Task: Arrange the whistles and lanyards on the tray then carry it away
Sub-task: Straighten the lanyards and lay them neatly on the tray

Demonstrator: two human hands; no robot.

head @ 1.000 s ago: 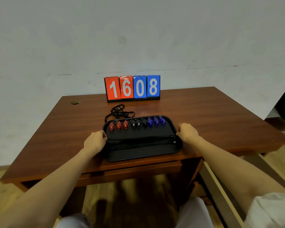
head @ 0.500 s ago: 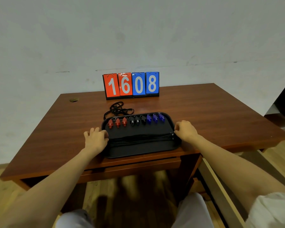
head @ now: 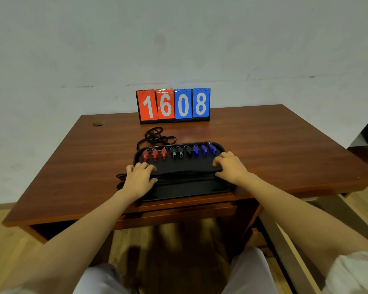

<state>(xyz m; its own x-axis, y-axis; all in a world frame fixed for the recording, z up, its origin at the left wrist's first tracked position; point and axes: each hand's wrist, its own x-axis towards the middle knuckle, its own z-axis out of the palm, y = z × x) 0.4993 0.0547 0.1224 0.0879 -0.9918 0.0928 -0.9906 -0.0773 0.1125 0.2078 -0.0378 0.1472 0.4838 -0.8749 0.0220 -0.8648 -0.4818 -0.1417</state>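
Note:
A black tray (head: 185,190) lies at the near edge of the wooden desk (head: 274,149). Along its far side stand three red whistles (head: 154,154), three black whistles (head: 180,152) and three blue whistles (head: 203,149) in a row. Black lanyards (head: 185,174) lie in a band across the tray's middle, with one end spilling over the left rim (head: 120,179). My left hand (head: 139,177) rests palm down on the band's left end. On the right end lies my right hand (head: 229,166), fingers spread. A loose black lanyard (head: 155,136) is coiled on the desk behind the tray.
A flip scoreboard (head: 173,106) reading 1608 stands at the back of the desk against the wall. A small cable hole (head: 98,123) is at the back left corner. A drawer front shows under the desk edge. Wooden floor lies below.
Both hands have moved from the tray's side edges inward onto its top, over the lanyard band. A lanyard end now shows left of the tray.

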